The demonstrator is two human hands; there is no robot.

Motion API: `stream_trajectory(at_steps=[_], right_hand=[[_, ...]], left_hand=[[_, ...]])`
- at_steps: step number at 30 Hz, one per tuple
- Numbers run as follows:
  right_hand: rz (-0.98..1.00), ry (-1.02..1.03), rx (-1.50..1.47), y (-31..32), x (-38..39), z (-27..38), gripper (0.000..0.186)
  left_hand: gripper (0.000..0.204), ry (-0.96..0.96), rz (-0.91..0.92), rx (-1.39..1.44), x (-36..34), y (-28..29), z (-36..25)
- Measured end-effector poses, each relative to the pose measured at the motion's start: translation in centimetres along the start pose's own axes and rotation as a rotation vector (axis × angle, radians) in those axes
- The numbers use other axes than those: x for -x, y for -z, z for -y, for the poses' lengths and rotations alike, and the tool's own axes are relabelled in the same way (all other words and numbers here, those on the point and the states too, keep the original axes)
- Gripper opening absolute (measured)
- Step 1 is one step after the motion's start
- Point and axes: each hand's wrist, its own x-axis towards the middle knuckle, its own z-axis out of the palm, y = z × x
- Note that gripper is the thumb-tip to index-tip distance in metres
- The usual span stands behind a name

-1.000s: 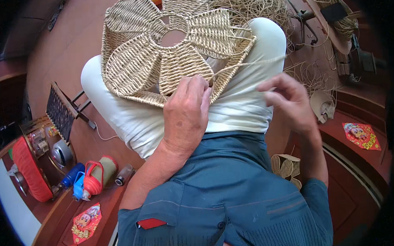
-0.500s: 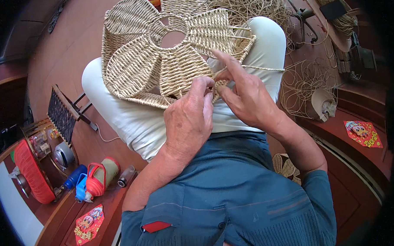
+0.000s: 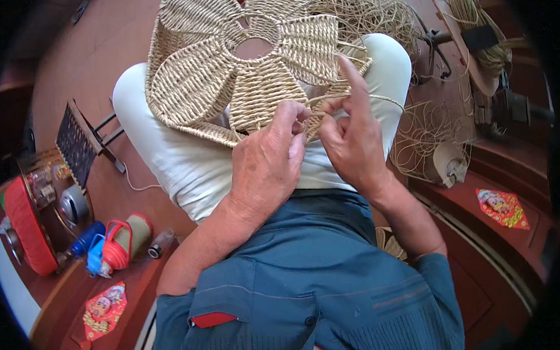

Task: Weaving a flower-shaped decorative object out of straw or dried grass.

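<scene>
A flower-shaped woven straw piece (image 3: pixel 266 92), with petals around a round central hole, rests across my thighs. My left hand (image 3: pixel 268 154) is closed at its near edge, thumb and fingers pinched on the rim beside the nearest petal. Just to the right, my right hand (image 3: pixel 357 138) pinches a straw cord between thumb and bent fingers, its index finger stretched up toward the right petal. The cord (image 3: pixel 385 99) runs on rightward over my right knee. Loose ends stick out past the right petal. My fingers partly hide the spot where cord and rim meet.
A tangled heap of straw cord (image 3: pixel 373 14) lies beyond my right knee, with looser coils (image 3: pixel 429 129) on the floor at right. On the left stand a red thermos jug (image 3: pixel 117 245), a clear bottle (image 3: pixel 161 243) and a black woven stool (image 3: pixel 75 142).
My right hand has turned more upright and drawn the cord up and right, its index finger rising. The woven piece has shifted slightly in view; my left hand stays at the rim.
</scene>
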Motion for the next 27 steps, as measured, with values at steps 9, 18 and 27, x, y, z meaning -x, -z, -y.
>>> stream_trajectory(at_steps=[9,18,27], right_hand=[[0.258,-0.659,-1.115,3.5,1.1,0.9,0.072],[-0.176,-0.575,-1.03,18.9,1.7,-11.9,0.062],[-0.791,-0.525,-0.611,34.0,3.0,-23.0,0.023]], left_hand=[[0.03,-0.121,0.007,-0.003,0.1,0.3,0.6],[0.026,-0.286,-0.059,-0.414,-0.4,-2.1,-0.2],[0.018,-0.268,-0.135,-0.143,-1.5,-0.8,0.5]])
